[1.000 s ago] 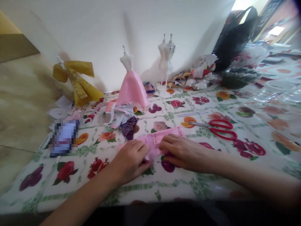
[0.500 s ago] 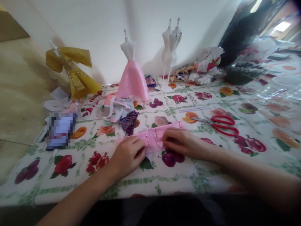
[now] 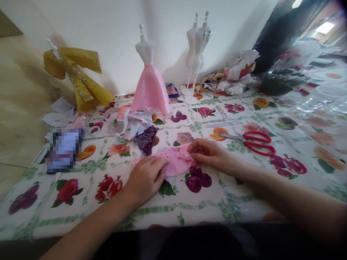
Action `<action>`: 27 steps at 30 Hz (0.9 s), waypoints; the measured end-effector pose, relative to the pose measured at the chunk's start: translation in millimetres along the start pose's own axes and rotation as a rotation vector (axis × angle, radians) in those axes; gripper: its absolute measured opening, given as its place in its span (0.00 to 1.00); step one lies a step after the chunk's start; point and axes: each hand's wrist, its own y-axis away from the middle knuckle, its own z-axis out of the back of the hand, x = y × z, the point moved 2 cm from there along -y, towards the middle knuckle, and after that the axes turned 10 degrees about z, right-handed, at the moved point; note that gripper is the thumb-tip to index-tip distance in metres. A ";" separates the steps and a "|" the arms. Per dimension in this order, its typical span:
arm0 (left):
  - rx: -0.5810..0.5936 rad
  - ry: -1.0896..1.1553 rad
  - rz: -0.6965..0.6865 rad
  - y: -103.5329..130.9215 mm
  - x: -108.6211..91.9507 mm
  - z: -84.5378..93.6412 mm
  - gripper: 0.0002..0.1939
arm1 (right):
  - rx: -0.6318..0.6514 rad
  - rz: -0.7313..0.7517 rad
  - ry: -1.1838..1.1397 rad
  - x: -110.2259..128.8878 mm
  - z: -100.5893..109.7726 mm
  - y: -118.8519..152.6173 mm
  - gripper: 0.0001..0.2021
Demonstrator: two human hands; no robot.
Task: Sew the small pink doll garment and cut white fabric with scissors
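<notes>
- Pressing pink fabric (image 3: 177, 167) down onto floral tablecloth (image 3: 222, 206) with left hand (image 3: 148, 177), fingers together over its left part; probably to stop sliding. Can't tell about any thumb pinch underneath.
- Apparently pinching right end of same fabric between thumb and fingertips of right hand (image 3: 210, 153); likely for control of that edge.
- Lying between both hands, near front of table, with small dark studs showing on top.
- Parked right of fabric, apart from it: red-handled scissors (image 3: 243, 139), tips pointing left, presumably within easy reach.
- Standing at back by wall (image 3: 108, 25), presumably out of the way: pink-skirted mannequin (image 3: 150, 88), unskirted white mannequins (image 3: 200, 50), yellow garment (image 3: 86, 85) on a stand.
- Counting: 2 hands, 1 pink piece, 1 pair of scissors, 1 pink skirt, 2 unskirted mannequins, 1 yellow garment, 1 dark patterned scrap (image 3: 146, 140). Can't count pale scraps (image 3: 139, 121): overlapping.
</notes>
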 end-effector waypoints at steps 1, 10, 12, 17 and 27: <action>-0.003 -0.005 -0.007 0.1 -0.5 -0.1 0.10 | 0.012 -0.004 0.004 0.4 -0.2 0.3 0.05; -0.039 -0.034 -0.044 -0.3 -5.3 1.7 0.08 | -0.014 0.175 0.550 5.2 -13.7 4.7 0.14; -0.031 -0.027 -0.040 -0.4 -5.0 1.9 0.07 | -0.031 0.258 0.711 5.6 -17.8 4.9 0.11; -0.028 0.001 -0.033 -0.4 -3.5 2.4 0.06 | -0.020 0.308 0.711 0.3 -21.1 2.4 0.06; -0.047 0.023 -0.022 -1.8 -6.2 5.0 0.09 | -0.027 0.276 0.683 6.3 -14.0 1.8 0.13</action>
